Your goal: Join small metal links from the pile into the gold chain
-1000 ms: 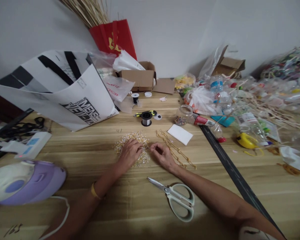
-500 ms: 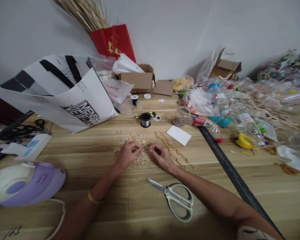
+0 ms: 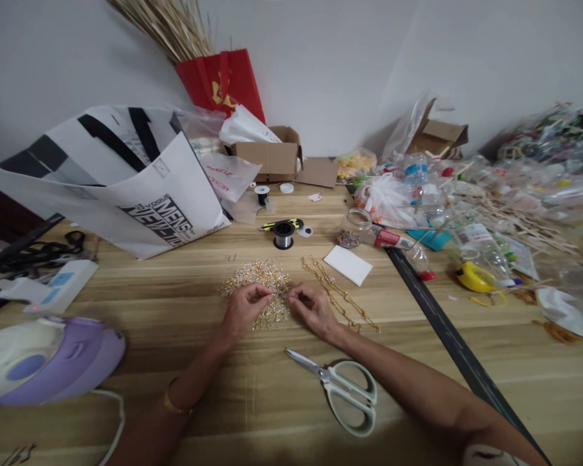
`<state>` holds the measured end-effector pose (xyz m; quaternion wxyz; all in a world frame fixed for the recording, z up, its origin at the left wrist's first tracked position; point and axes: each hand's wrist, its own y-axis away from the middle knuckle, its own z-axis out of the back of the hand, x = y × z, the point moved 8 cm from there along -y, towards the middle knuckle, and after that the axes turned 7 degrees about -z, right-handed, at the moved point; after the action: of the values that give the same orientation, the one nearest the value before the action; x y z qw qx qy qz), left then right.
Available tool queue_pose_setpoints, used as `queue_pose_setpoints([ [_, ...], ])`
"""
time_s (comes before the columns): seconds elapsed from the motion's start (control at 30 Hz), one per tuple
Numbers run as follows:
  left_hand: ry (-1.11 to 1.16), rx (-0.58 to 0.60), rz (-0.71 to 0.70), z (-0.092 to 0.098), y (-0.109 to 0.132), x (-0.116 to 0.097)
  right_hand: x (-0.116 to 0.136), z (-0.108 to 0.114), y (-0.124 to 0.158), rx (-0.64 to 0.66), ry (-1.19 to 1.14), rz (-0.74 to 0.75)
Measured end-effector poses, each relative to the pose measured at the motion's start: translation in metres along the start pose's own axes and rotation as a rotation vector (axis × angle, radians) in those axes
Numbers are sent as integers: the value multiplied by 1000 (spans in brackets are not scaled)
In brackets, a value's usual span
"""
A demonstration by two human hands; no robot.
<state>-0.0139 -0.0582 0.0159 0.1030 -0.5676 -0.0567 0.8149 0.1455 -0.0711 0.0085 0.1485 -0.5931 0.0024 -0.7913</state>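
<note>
A heap of small gold and clear beaded pieces (image 3: 260,275) lies on the wooden table (image 3: 175,304). My left hand (image 3: 243,307) rests on the heap's near edge with its fingers pinched together on a small piece from it. My right hand (image 3: 311,307) is just right of the heap, fingers curled and pinched toward the left hand; what it holds is too small to name. Gold beaded chains (image 3: 342,299) lie beside the right hand. White-handled scissors (image 3: 342,388) lie open just in front of my right forearm.
A wire spool (image 3: 284,234), white card (image 3: 348,265) and bead jar (image 3: 354,229) sit behind the heap. A large white shopping bag (image 3: 126,181) stands at left, cardboard box (image 3: 272,155) behind. A purple and white device (image 3: 43,362) sits near left. Clutter of bottles and sticks (image 3: 505,207) fills the right.
Both hands have drawn a little closer together at the heap's near edge; the left fingers moved from lying on the heap to a pinch. The view shifted slightly.
</note>
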Motion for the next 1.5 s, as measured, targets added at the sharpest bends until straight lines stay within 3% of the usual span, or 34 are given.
queue_pose_setpoints([
  [0.23, 7, 25, -16, -11, 7, -5, 6, -5, 4, 39, 75, 63],
  [0.57, 285, -43, 176, -11, 10, 4, 12, -4, 5, 37, 135, 121],
  [0.8, 404, -51, 302, -16, 15, 6, 23, -6, 11, 43, 205, 266],
  [1.0, 506, -50, 309, -21, 16, 12, 31, -9, 16, 56, 241, 378],
  [1.2, 715, -62, 373, -24, 16, 20, 25, -9, 15, 57, 244, 348],
  [1.33, 894, 2, 419, -29, 15, 22, 21, -10, 14, 75, 235, 317],
  [1.5, 957, 56, 421, -31, 14, 17, 24, -10, 13, 86, 237, 314],
])
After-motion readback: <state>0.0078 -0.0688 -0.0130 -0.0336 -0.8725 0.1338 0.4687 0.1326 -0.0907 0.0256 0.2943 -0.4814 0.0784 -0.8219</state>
